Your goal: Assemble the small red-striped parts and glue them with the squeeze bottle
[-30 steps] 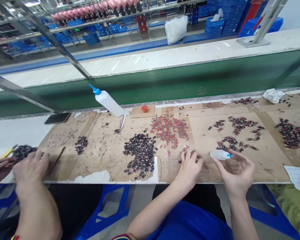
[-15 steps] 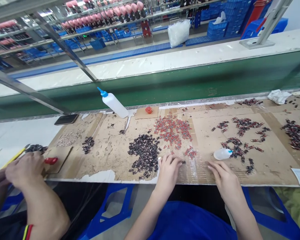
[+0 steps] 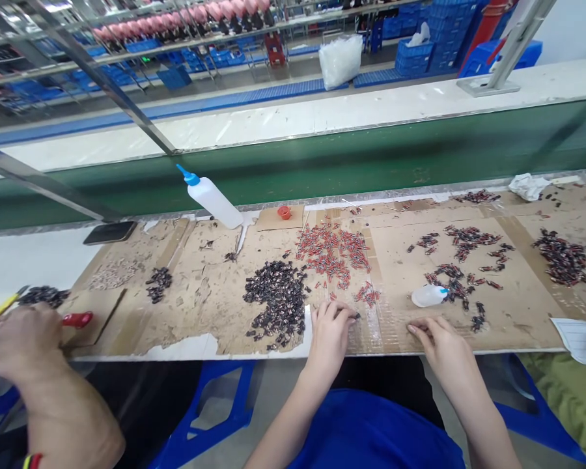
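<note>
Head | left hand (image 3: 328,332) flat on taped cardboard (image 3: 209,293) | dark part (image 3: 355,316) at fingertips

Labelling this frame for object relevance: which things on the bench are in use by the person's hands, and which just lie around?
In use:
- left hand, fingertips on a small dark part beside the heap of small dark parts
- right hand, flat on the brown cardboard mat
- scattered red-and-silver parts

Lying about:
- small white squeeze bottle
- large white bottle with blue nozzle
- crumpled white tissue
</note>
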The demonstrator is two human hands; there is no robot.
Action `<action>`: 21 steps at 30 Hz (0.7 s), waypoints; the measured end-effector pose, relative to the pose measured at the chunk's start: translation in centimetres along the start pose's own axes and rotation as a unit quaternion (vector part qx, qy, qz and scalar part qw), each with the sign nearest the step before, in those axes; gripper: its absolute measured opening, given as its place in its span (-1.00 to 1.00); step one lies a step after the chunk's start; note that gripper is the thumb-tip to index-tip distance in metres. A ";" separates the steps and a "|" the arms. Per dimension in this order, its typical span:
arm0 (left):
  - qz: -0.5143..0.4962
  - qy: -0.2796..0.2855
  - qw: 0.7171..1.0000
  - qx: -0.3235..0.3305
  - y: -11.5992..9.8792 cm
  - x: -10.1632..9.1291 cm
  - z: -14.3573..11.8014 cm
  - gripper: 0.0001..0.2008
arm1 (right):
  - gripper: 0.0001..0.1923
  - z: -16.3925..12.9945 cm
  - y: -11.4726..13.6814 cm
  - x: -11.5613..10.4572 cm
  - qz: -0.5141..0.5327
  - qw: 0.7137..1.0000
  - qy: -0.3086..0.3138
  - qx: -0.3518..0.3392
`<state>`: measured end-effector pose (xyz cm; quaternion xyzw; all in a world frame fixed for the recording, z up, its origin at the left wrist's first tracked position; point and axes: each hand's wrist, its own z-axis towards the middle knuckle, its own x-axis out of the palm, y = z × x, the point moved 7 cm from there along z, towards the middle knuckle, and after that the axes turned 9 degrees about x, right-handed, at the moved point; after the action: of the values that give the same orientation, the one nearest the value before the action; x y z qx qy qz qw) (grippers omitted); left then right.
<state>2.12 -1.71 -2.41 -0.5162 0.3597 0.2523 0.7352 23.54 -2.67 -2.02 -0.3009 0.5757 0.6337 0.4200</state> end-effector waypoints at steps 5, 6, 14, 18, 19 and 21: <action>-0.004 -0.010 1.000 -0.009 0.1 0.2 0.1 -0.85 | -0.43 -0.6 1.4 -0.5 0.004 0.999 -0.033 0.003; -0.007 -0.012 1.000 -0.009 0.1 0.2 0.1 -0.86 | -0.43 -0.7 1.6 -0.6 0.029 0.999 -0.040 0.013; -0.137 -0.039 0.990 -0.013 -0.2 -0.1 0.3 -0.84 | -0.68 0.1 4.5 0.9 0.356 0.927 0.063 0.096; -0.173 -0.083 0.981 0.010 -0.8 -1.2 0.2 -0.83 | -0.68 0.5 5.0 2.1 0.427 0.888 0.086 0.147; -0.171 -0.090 0.981 0.019 -0.9 -1.4 0.2 -0.84 | -0.69 0.6 5.1 2.2 0.431 0.887 0.088 0.142; -0.164 -0.100 0.981 0.029 -1.1 -1.8 0.2 -0.84 | -0.71 0.7 5.5 2.4 0.424 0.893 0.090 0.122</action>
<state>1.93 -1.94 -0.33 -0.5189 0.2015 0.1679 0.8136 17.69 -1.44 -1.33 -0.0304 0.7569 0.6465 0.0911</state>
